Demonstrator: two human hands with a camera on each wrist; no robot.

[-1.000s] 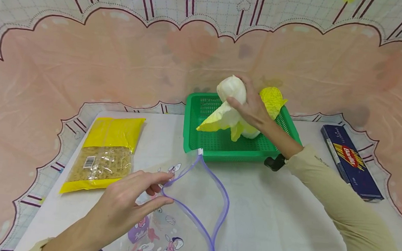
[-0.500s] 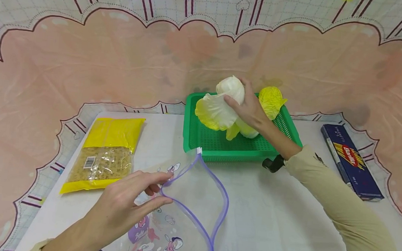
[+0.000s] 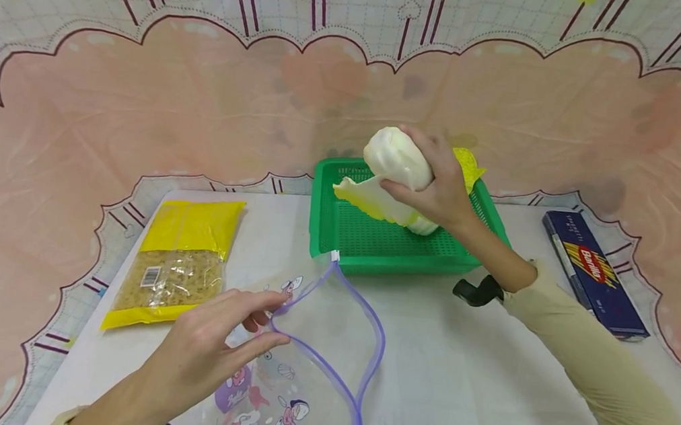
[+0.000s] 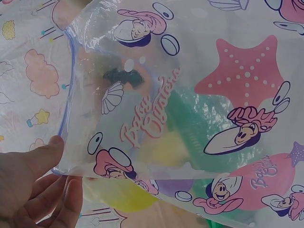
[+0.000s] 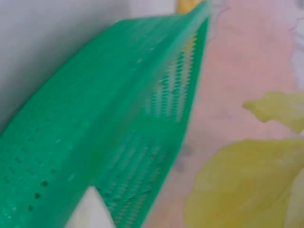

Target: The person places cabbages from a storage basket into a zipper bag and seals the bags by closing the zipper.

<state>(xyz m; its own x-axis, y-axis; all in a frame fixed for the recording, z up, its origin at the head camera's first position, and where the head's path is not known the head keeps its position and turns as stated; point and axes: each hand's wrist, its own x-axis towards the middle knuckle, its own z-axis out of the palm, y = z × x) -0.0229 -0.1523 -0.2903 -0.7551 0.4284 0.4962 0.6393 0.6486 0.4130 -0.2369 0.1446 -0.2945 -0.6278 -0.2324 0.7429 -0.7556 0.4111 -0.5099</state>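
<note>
Grasping the napa cabbage (image 3: 397, 157): right hand (image 3: 440, 184), fingers and thumb round its pale body, above the green basket (image 3: 384, 265).
Zipper bag (image 3: 295, 384): mouth spread, its purple edge held by the left hand (image 3: 215, 330).
Barilla spaghetti box (image 3: 596, 274): table's right.
Yellow food packet (image 3: 175, 262): table's left.

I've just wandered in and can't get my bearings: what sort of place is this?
Probably a staged food-handling setup rather than a working kitchen: leafy vegetables in and above a green basket, a spaghetti box on a white-covered table, and a patterned sheet behind.
</note>
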